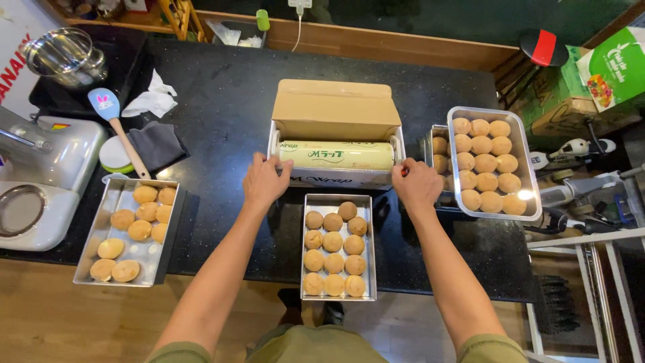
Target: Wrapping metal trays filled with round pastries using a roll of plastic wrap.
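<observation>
Both hands at the cardboard dispenser box of cling film, lid flapped back, pale yellow-green roll lying exposed across its width on the black speckled stone counter.

Left hand: fingers spread, tips resting on the box's left front corner beside the roll end. Right hand: fingers curled at the right end of the box, apparently on a small red part; whether they pinch it I cannot tell.

Directly in front of the box, just below it — rectangular steel tray of round brown dough balls, uncovered, in neat rows. A similar tray, partly filled, sits well to the left; a full tray is stacked over another at right. Blue spatula with wooden handle and dark folded cloth lie at upper left.

Judgement: for a clean pull, hold the box steady at both ends, draw the film evenly from the full width, keep it taut — uneven tension would likely crease it or let it cling to itself.
</observation>
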